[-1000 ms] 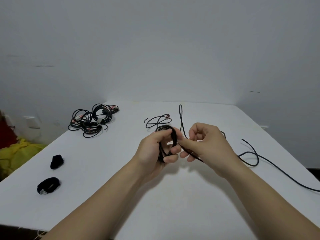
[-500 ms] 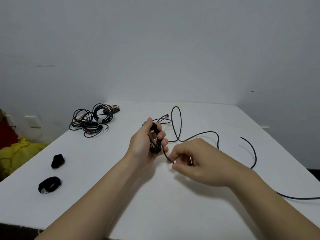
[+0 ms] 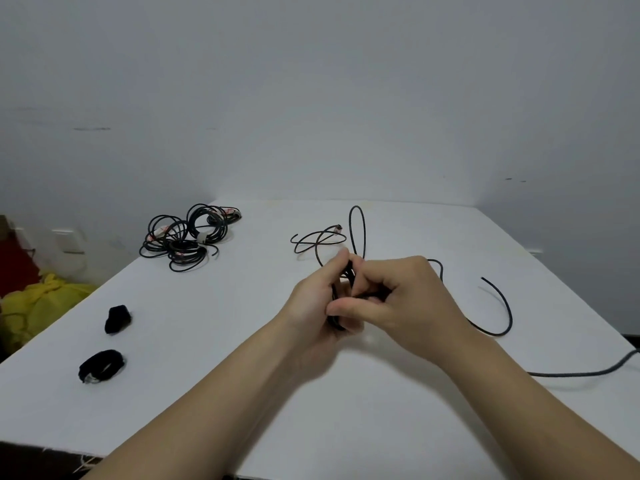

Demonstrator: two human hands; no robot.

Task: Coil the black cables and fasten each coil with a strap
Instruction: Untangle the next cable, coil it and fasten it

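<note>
Left grip: the left hand (image 3: 313, 303) is curled round a small coil (image 3: 335, 322) of the black cable (image 3: 581, 375), held above the middle of the table (image 3: 207, 341). Most of the coil is covered by the fingers.
Right grip: the right hand (image 3: 408, 299) is closed and the cable is pinched just beside the coil. The exact pinch point is hidden behind thumb and knuckles.
Cable run: a tall loop is seen standing beyond the hands. Loose turns and a plug end (image 3: 337, 228) lie on the far side. The rest is carried right, passes behind the right wrist and is cut off at the right edge.
Finished coils: a heap of coiled cables (image 3: 187, 237) is seen far left. Their number cannot be made out.
Straps: two black straps (image 3: 117, 318) are laid near the left edge, well apart from the hands.
Off the table: a yellow cloth (image 3: 41, 303) is partly cut off at the left.
</note>
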